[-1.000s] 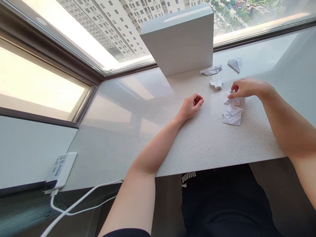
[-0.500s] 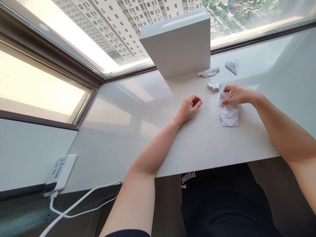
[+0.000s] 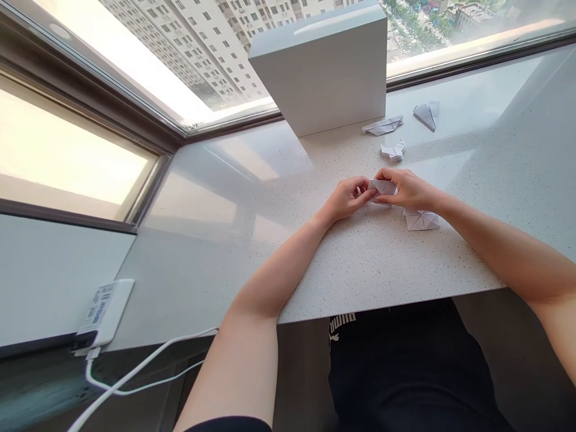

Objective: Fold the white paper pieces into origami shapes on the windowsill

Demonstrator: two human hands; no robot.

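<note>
My right hand [image 3: 407,191] and my left hand [image 3: 348,197] meet over the speckled white countertop [image 3: 360,264]. Both pinch a small folded white paper piece [image 3: 382,186], the left at its left end, the right over its top and right side. A second folded white paper piece [image 3: 422,220] lies flat on the counter just right of and below my right hand, partly hidden by my wrist.
A grey-white box [image 3: 324,69] stands at the window. Three more folded paper pieces lie behind my hands: [image 3: 383,125], [image 3: 427,114], [image 3: 393,150]. A white power bank [image 3: 104,311] with a white cable [image 3: 148,366] sits at the lower left. The counter edge runs in front of my lap.
My right hand lifted one folded paper piece off the pair and carried it left. My left hand, earlier resting loosely curled, now grips that piece too.
</note>
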